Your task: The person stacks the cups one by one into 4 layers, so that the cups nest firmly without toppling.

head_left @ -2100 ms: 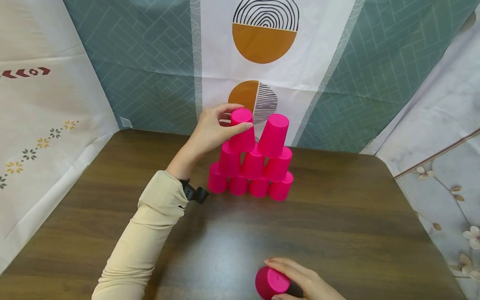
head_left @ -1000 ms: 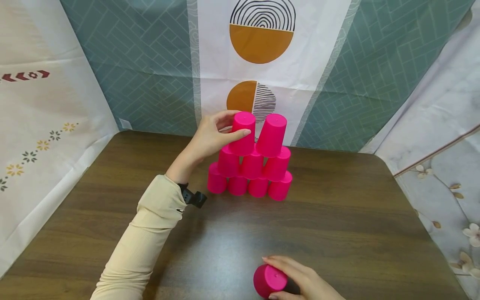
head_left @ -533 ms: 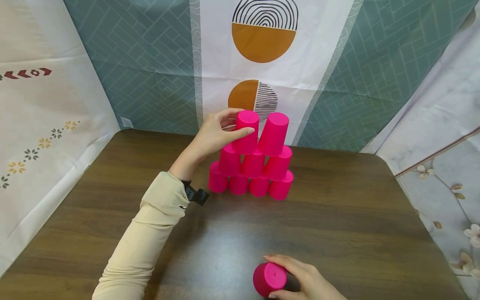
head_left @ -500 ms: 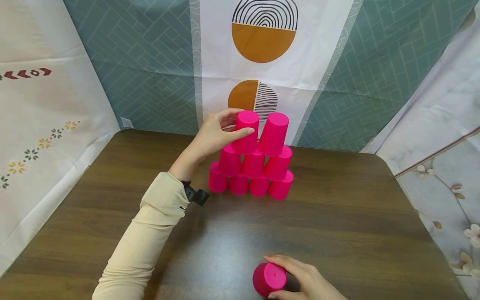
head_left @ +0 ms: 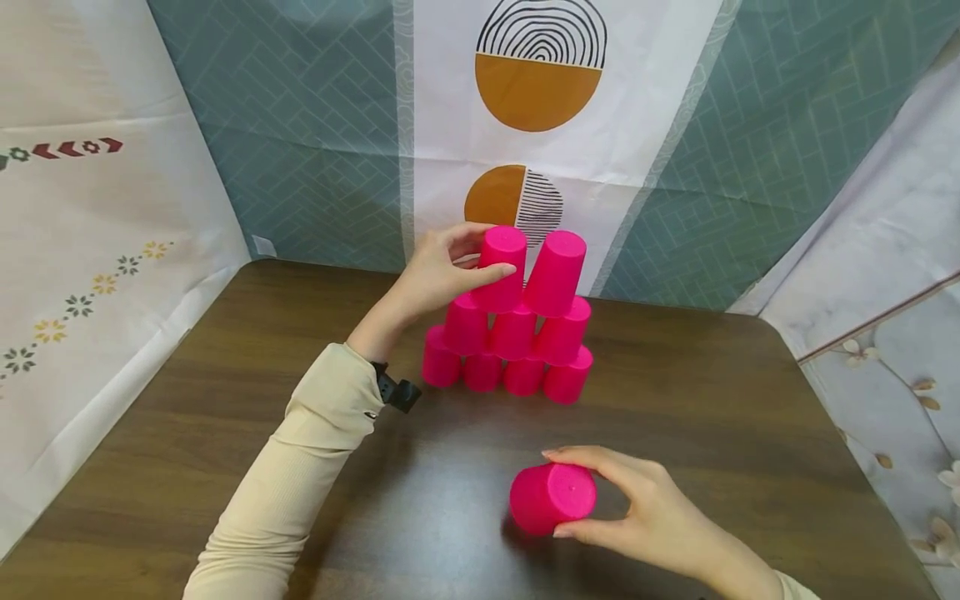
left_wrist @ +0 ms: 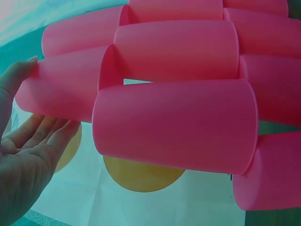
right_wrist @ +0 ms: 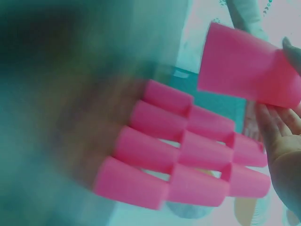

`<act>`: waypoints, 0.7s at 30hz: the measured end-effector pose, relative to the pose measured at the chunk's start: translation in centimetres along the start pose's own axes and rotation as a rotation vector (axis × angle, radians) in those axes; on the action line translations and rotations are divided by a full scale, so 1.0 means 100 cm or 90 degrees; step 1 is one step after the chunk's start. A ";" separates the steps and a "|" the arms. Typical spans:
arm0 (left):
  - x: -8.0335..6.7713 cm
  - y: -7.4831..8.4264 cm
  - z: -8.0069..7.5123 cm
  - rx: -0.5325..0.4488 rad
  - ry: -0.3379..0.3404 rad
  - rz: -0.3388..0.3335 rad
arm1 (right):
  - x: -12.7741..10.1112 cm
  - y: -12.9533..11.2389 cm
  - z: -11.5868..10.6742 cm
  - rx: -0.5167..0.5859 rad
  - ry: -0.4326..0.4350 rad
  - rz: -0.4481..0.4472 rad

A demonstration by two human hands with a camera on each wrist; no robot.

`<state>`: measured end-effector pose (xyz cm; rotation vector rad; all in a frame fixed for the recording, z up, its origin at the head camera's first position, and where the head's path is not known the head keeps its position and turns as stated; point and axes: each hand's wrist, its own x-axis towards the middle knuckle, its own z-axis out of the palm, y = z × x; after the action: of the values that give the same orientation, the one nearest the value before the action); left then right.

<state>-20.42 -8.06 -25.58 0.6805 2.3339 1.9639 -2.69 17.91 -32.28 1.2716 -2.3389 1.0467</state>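
Observation:
Upside-down pink cups stand in a stepped stack near the back of the table, with a bottom row [head_left: 482, 372], a middle row [head_left: 513, 333] and two cups on top. My left hand [head_left: 438, 271] holds the top-left cup [head_left: 501, 271] between thumb and fingers; its rim sits on the row below. Beside it stands the top-right cup [head_left: 556, 273], which neither hand touches. Nearer the front, my right hand [head_left: 652, 508] grips another pink cup [head_left: 536, 500], tilted with its base toward me. In the right wrist view that cup [right_wrist: 244, 66] appears beyond the stack.
The brown wooden table [head_left: 712, 442] extends on both sides of the stack. A patterned cloth backdrop [head_left: 315, 150] hangs right behind it, and pale cloth hangs [head_left: 97, 275] at the left. A black strap with a small device [head_left: 401, 393] sits on my left wrist.
My right hand has lifted its cup and moved it forward, away from the table's front. The left hand has shifted its top cup slightly right, toward the other top cup.

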 end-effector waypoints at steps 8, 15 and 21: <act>0.001 -0.003 0.005 -0.012 -0.008 0.015 | 0.048 0.003 -0.052 0.005 0.013 -0.004; 0.000 -0.002 0.004 -0.015 -0.011 0.006 | 0.092 0.003 -0.087 -0.043 0.049 0.097; -0.001 -0.003 0.001 -0.012 -0.008 0.007 | 0.128 0.008 -0.101 0.016 0.079 0.198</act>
<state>-20.42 -8.03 -25.85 0.7041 2.3064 1.9782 -11.61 17.54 -18.64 0.8376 -2.4834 1.2118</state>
